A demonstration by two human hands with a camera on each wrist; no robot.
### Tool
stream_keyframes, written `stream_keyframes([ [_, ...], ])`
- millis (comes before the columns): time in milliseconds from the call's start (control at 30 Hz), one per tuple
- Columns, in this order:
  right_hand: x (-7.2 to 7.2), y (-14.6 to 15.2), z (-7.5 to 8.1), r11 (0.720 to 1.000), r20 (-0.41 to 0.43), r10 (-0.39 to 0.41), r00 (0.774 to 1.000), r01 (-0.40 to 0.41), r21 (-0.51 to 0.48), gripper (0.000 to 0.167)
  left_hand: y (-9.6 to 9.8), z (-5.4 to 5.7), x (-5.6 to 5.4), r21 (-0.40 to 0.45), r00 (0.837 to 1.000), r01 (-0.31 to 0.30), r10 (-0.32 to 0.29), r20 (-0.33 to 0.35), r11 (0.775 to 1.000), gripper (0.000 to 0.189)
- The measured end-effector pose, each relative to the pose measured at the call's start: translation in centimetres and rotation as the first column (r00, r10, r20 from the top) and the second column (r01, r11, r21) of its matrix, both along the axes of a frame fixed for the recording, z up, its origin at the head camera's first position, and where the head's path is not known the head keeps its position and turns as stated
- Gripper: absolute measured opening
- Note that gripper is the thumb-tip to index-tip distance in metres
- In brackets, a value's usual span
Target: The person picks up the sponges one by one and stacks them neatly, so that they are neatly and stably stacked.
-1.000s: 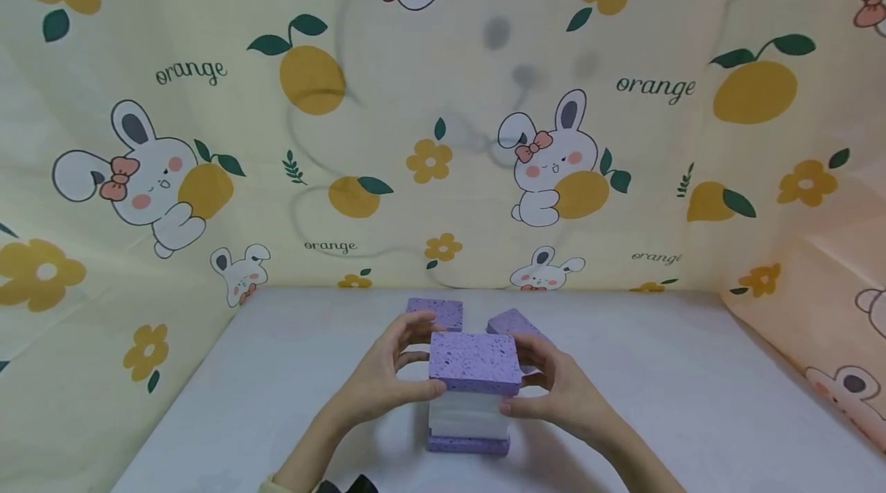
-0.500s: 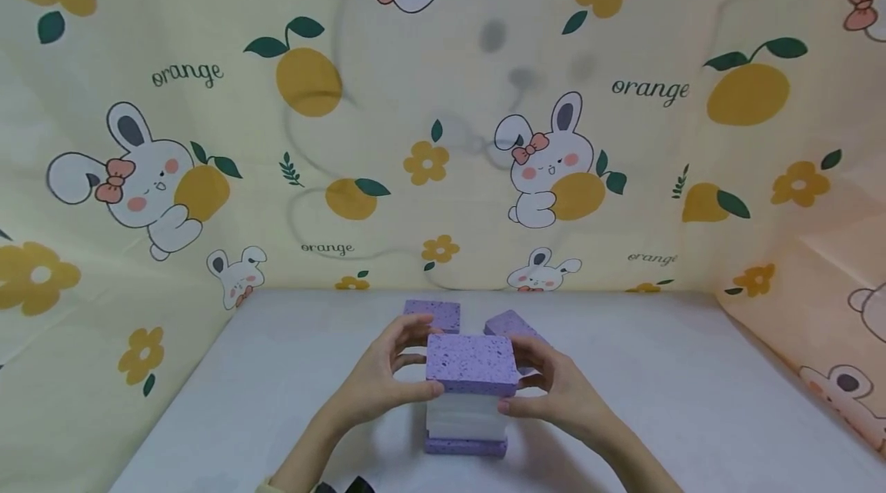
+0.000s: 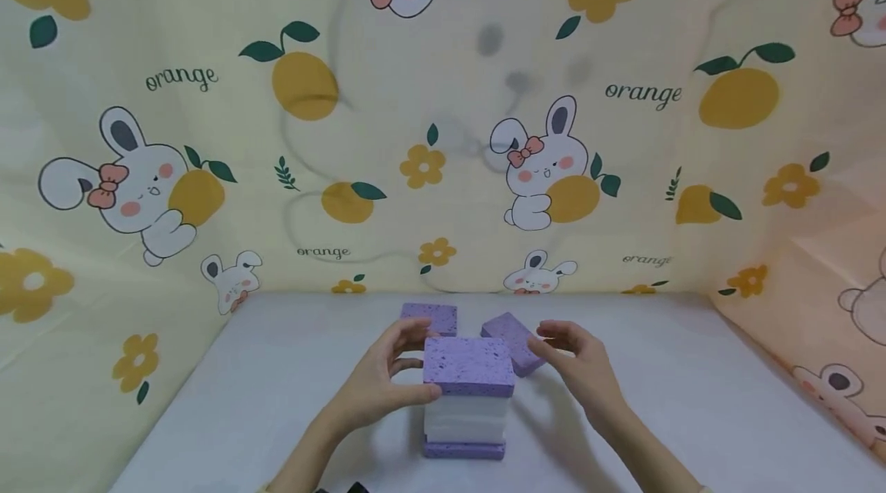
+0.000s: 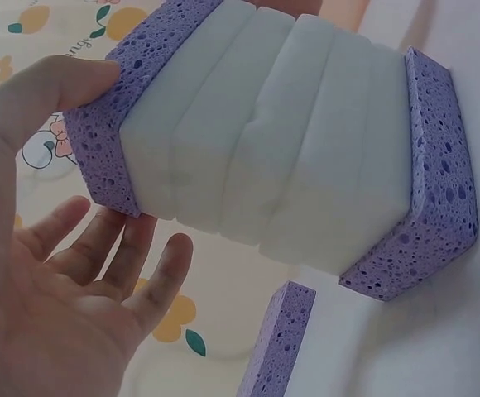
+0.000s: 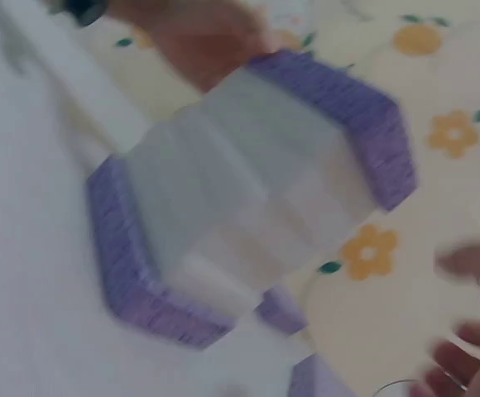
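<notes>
A stack stands on the white table, with several white foam blocks (image 3: 465, 420) between a purple sponge (image 3: 467, 364) on top and another purple sponge (image 3: 464, 450) at the base. My left hand (image 3: 384, 374) holds the top sponge by its left end, thumb at the front corner and fingers behind. In the left wrist view the thumb (image 4: 62, 83) presses the top sponge's edge. To the right of the stack, my right hand (image 3: 581, 366) is apart from it, fingers loosely bent and holding nothing. Its fingertips overlap the far right sponge (image 3: 514, 341) in the head view.
Behind the stack on the left lies another purple sponge (image 3: 431, 318), partly hidden by the left fingers. A cream cloth (image 3: 388, 131) printed with rabbits and oranges hangs behind and at the sides of the table (image 3: 277, 401).
My right hand has let go of the top sponge and moved right and slightly back. My left hand has kept its hold, and the stack stands as before.
</notes>
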State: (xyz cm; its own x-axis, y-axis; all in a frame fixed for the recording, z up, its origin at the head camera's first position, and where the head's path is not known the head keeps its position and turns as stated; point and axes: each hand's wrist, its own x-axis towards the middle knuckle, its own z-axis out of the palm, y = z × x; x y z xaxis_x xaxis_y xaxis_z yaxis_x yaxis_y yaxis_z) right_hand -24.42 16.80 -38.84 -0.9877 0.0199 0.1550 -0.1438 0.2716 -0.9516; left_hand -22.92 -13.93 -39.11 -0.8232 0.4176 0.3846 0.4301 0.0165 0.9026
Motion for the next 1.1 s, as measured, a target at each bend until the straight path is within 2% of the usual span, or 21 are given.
stream_keyframes([
  [100,-0.8,0.2,-0.4,0.987,0.014,-0.144,0.989,0.143,0.074,0.056,0.2,0.0,0.2,-0.004,1.0,-0.026,0.026,0.009,1.0,0.075],
  [167,-1.2,0.1,-0.8,0.983,0.022,-0.167,0.986,0.165,0.078,0.062,0.1,-0.1,0.5,-0.015,0.999,-0.046,0.047,0.019,0.999,0.074],
  [300,-1.7,0.1,-1.5,0.982,0.063,-0.178,0.982,0.173,0.079,0.078,0.2,-0.2,1.1,-0.015,0.998,-0.062,0.062,0.018,0.998,0.071],
  [400,-1.9,0.1,-2.1,0.98,0.112,-0.194,0.975,0.187,0.063,0.085,0.5,-0.5,1.6,0.018,0.998,-0.063,0.063,0.017,0.998,0.069],
  [600,-2.5,-0.1,-3.3,0.977,0.168,-0.201,0.965,0.21,-0.042,0.09,1.5,-0.7,2.3,0.077,0.991,-0.128,0.124,0.056,0.989,0.067],
  [767,-2.9,0.0,-4.0,0.97,0.205,-0.185,0.961,0.212,-0.12,0.091,2.1,-0.9,2.4,0.1,0.984,-0.169,0.162,0.076,0.981,0.066],
  [1100,-3.3,-0.9,-5.2,0.978,0.165,-0.176,0.971,0.191,-0.084,0.087,2.1,-1.1,2.3,0.109,0.983,-0.172,0.164,0.086,0.979,0.065],
])
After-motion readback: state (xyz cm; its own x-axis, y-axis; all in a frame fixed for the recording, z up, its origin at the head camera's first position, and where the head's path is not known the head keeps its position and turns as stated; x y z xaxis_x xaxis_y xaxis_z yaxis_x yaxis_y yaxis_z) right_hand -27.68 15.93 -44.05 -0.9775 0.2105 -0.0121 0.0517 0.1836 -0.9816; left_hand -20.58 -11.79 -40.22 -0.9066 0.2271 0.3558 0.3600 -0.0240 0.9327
